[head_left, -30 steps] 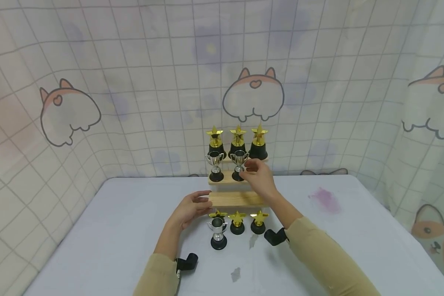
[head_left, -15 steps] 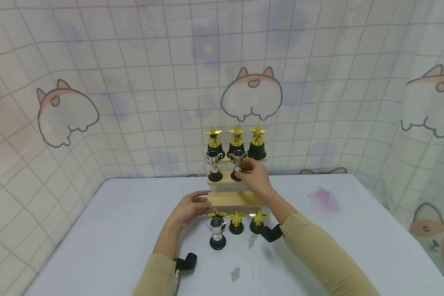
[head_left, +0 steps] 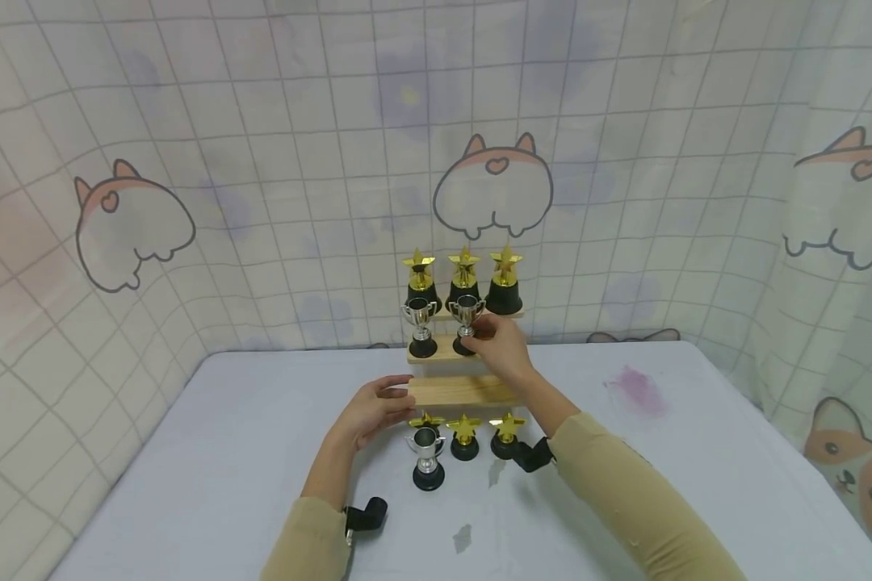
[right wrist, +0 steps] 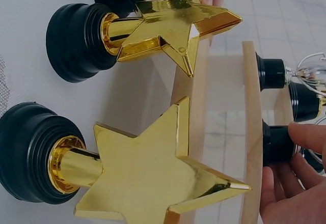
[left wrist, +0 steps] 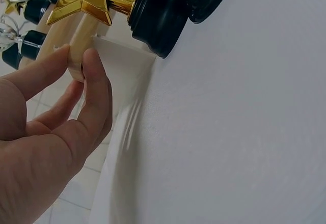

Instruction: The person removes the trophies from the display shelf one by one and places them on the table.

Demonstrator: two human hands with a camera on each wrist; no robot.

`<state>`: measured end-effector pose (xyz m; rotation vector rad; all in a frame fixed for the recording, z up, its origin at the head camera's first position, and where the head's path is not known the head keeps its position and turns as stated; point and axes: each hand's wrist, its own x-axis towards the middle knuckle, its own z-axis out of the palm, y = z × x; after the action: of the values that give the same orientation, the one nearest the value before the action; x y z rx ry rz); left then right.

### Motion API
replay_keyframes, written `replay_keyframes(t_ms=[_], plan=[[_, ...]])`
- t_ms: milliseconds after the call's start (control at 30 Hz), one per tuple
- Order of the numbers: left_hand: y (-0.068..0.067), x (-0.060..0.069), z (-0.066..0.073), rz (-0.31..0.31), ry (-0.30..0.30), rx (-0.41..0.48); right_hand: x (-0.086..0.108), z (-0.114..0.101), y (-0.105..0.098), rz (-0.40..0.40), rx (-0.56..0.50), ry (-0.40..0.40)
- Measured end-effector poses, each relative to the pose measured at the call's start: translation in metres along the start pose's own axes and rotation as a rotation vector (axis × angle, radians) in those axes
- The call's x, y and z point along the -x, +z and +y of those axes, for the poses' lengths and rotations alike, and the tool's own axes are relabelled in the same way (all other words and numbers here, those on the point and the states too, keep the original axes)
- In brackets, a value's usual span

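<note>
On the middle tier of a small wooden stepped stand [head_left: 461, 390], my right hand [head_left: 507, 349] holds a silver trophy cup [head_left: 467, 308] by its black base [right wrist: 277, 143]. The cup is upright, its base against the tier. Another silver trophy cup [head_left: 421, 315] stands to its left on the same tier. My left hand [head_left: 374, 410] pinches the left end of the stand's lowest tier between thumb and fingers; the left wrist view shows the tier's end [left wrist: 77, 56] between the fingertips.
Several gold star trophies stand in two rows: on the top tier, including one at right [head_left: 505, 282], and on the table before the stand, including a middle one [head_left: 464, 438]. A third silver trophy cup [head_left: 427, 460] stands frontmost on the white table [head_left: 262, 484]. A patterned curtain hangs behind.
The right wrist has shifted slightly left while the hand keeps its hold on the cup. The left hand keeps its place on the stand. The head view has moved slightly.
</note>
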<state>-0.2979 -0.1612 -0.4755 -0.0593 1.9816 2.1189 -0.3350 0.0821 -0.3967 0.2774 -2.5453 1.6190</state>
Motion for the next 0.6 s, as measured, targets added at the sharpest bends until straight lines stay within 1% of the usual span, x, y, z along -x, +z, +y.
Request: replay_keyframes(t_ms=[333,433,600], plan=[[-0.0015,-0.0003,0.0006,-0.004,-0.003,0.001,-0.0021,-0.0005,0.0007,-0.009,0.013,0.030],[-0.0018,-0.0004,0.0015,0.000,-0.012,0.004,-0.0026,0.0012,-0.0003,-0.008,0.012,0.025],[-0.0020,-0.0003,0.0019,-0.012,-0.009,-0.010,-0.0002,0.0024,-0.0042,-0.006,-0.009,0.010]])
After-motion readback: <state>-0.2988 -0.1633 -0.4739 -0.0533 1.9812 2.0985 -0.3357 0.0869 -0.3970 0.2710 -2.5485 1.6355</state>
